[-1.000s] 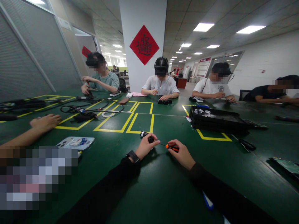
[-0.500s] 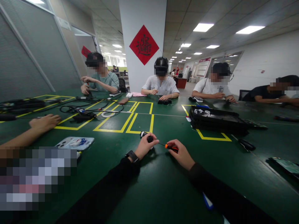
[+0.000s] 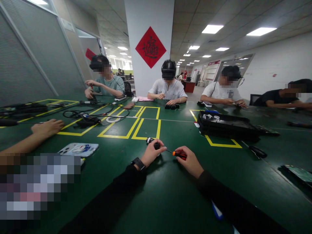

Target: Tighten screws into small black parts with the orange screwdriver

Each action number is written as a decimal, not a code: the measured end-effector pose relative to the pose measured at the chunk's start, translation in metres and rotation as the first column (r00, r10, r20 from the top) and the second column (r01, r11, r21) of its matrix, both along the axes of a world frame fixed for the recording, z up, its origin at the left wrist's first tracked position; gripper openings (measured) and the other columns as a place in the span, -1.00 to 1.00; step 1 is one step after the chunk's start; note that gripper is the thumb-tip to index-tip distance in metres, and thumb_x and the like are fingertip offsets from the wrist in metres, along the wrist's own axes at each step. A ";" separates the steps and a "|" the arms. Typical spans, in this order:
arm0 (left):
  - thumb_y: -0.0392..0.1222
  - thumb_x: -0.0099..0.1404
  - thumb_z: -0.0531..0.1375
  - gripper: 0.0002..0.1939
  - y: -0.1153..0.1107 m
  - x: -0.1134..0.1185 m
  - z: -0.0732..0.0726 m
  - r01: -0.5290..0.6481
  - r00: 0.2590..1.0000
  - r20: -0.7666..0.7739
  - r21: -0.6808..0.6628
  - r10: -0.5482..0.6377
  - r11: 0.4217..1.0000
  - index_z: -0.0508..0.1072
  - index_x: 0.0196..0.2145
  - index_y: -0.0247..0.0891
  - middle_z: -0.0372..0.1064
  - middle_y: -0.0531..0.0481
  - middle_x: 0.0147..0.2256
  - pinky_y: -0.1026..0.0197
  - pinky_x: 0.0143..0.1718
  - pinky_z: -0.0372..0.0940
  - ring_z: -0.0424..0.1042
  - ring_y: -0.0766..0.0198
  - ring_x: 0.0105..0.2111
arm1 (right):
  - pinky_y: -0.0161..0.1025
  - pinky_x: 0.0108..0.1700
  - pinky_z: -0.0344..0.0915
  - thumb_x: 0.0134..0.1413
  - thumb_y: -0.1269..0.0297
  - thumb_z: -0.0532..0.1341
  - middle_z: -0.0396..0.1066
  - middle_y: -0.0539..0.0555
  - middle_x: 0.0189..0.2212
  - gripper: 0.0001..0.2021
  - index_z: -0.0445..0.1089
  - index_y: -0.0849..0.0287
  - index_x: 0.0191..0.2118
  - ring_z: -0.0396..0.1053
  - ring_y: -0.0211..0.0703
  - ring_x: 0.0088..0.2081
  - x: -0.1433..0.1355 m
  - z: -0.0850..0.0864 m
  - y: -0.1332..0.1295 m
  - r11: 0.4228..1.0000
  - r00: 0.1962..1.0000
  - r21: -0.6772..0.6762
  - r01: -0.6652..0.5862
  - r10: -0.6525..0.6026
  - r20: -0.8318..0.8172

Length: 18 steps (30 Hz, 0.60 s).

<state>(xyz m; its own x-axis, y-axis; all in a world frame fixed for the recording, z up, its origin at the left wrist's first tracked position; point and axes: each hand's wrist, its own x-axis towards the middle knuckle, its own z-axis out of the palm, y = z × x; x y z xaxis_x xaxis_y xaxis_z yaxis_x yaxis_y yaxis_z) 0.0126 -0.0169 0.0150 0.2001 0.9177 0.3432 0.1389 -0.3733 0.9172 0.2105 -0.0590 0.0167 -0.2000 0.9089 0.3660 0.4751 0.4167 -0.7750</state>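
The left hand (image 3: 152, 153) is clamped on a black part (image 3: 157, 146) above the near-middle of the desk (image 3: 170, 201); the part's black-and-white end (image 3: 149, 140) projects beyond the fingers. The right hand (image 3: 190, 161) is closed around the handle of an orange-and-black screwdriver (image 3: 175, 153). The hands are apart from each other, and the shaft spans the gap, pointing at the part. Whether the tip is seated cannot be told.

A long black tray (image 3: 226, 134) lies to the right, beyond the right hand. It contains small white pieces (image 3: 214, 117) at its left end; their type is unclear. A blue item (image 3: 211, 111) shows at its far edge. A second screwdriver (image 3: 258, 151) lies nearer, right of the tray. A phone (image 3: 80, 149) lies to the left, well apart from the part.
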 end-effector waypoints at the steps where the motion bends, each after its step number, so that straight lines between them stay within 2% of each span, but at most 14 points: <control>1: -0.07 0.01 0.21 -0.75 0.000 0.000 0.000 -0.001 1.000 -0.003 0.003 0.001 1.000 0.30 -0.43 -0.30 0.25 0.08 -0.45 0.34 -0.41 0.13 0.23 0.40 -0.47 | -0.20 -0.12 0.23 -0.12 0.39 0.15 0.34 0.05 -0.28 -0.78 0.30 0.18 -0.24 0.32 -0.21 -0.24 0.000 0.000 0.000 1.000 1.000 -0.001 0.003 -0.003 -0.002; 8: -0.06 0.00 0.22 -0.74 0.001 0.000 -0.001 -0.019 1.000 -0.014 0.017 0.019 1.000 0.31 -0.43 -0.30 0.25 0.08 -0.46 0.33 -0.40 0.15 0.23 0.41 -0.48 | -0.21 -0.16 0.25 0.01 0.35 0.05 0.37 0.06 -0.29 -0.80 0.31 0.18 -0.22 0.34 -0.21 -0.25 0.000 0.001 0.001 0.996 0.999 -0.086 -0.016 0.012 -0.043; 15: -0.07 -0.07 0.27 -0.68 0.001 0.000 -0.002 0.035 0.999 -0.009 0.003 -0.035 0.999 0.31 -0.41 -0.31 0.24 0.10 -0.50 0.33 -0.41 0.15 0.24 0.40 -0.49 | -0.24 -0.20 0.25 -0.11 0.40 0.14 0.33 0.03 -0.33 -0.84 0.33 0.18 -0.31 0.31 -0.23 -0.28 -0.001 0.003 -0.001 0.999 0.999 0.046 0.011 -0.012 0.032; 18: -0.07 -0.06 0.26 -0.69 0.001 0.000 -0.001 0.021 1.000 -0.018 0.014 -0.021 1.000 0.31 -0.43 -0.31 0.23 0.09 -0.49 0.33 -0.42 0.14 0.23 0.41 -0.49 | -0.27 -0.22 0.25 -0.11 0.38 0.15 0.31 0.02 -0.33 -0.85 0.32 0.18 -0.31 0.29 -0.24 -0.28 -0.001 0.002 -0.001 0.998 0.999 0.056 0.000 -0.002 0.032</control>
